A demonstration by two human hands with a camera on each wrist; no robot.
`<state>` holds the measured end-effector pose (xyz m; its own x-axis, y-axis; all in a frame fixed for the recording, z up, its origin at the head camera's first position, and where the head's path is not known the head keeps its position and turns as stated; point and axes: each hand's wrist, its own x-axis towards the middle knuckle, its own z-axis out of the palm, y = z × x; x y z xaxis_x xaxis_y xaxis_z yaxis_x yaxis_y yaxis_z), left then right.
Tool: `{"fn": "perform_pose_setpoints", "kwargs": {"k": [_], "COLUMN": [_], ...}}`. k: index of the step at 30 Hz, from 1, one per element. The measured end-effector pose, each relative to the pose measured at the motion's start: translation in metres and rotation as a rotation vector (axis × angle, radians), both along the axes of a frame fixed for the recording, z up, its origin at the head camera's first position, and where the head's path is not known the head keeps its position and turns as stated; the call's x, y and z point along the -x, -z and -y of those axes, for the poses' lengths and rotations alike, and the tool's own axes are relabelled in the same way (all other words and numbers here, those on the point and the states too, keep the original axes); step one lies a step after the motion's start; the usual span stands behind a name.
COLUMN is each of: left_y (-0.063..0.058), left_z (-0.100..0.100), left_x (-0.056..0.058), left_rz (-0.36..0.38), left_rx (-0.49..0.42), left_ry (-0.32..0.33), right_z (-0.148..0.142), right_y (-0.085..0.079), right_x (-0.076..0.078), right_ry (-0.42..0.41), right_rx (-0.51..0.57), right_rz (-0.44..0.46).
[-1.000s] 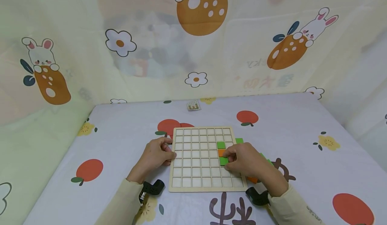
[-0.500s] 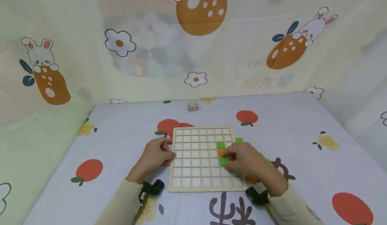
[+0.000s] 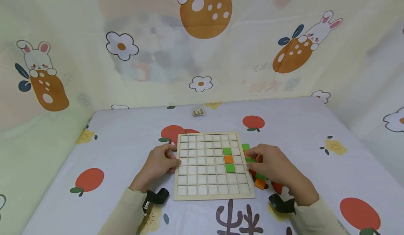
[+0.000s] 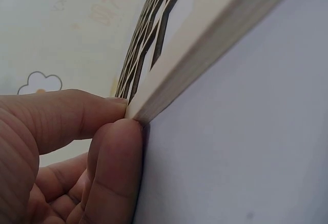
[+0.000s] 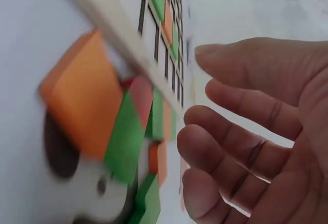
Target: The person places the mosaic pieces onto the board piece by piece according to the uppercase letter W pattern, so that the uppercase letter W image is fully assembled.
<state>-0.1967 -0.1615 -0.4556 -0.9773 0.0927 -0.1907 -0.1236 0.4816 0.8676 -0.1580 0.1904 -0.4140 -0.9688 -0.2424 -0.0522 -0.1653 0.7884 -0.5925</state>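
Observation:
A square wooden grid board (image 3: 202, 172) lies on the table, with a green tile (image 3: 227, 151), an orange tile (image 3: 228, 159) and another green tile (image 3: 230, 168) in one column of its cells. At the board's left edge, my left hand (image 3: 157, 165) pinches the rim between thumb and finger; the left wrist view shows this grip on the wooden rim (image 4: 189, 55) up close. My right hand (image 3: 274, 163) hovers by the right edge, fingers loosely bent and holding nothing in the right wrist view. Below it lie loose tiles, among them an orange one (image 5: 87, 96) and a green one (image 5: 125, 137).
Loose tiles, including an orange square (image 3: 260, 183) and a green square (image 3: 246, 146), lie along the board's right side, partly under my right hand. A small flat packet (image 3: 198, 111) sits near the back edge. A printed cloth (image 3: 132, 122) covers the table.
My right hand has left the green tile in the column and moved right, over the loose tiles. The left hand still holds the board's edge. The head view has shifted slightly.

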Motion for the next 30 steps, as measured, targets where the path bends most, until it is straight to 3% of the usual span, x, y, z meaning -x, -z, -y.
{"fn": "perform_pose_setpoints", "kwargs": {"k": [10,19,30], "left_y": [0.002,0.002,0.003], "left_z": [0.003,0.003,0.001], "left_x": [0.001,0.001,0.004], "left_rz": [0.005,0.007,0.012], "left_rx": [-0.015,-0.012,-0.007], "left_ry": [-0.016,-0.012,-0.016], "right_z": [-0.01,-0.004,-0.007], "right_y": [0.012,0.014,0.016], "right_x": [-0.004,-0.004,-0.005], "right_ry": [0.01,0.074,0.101], "right_rx": [-0.054,-0.104,-0.043], "right_rz": [0.057,0.1,0.085]}}
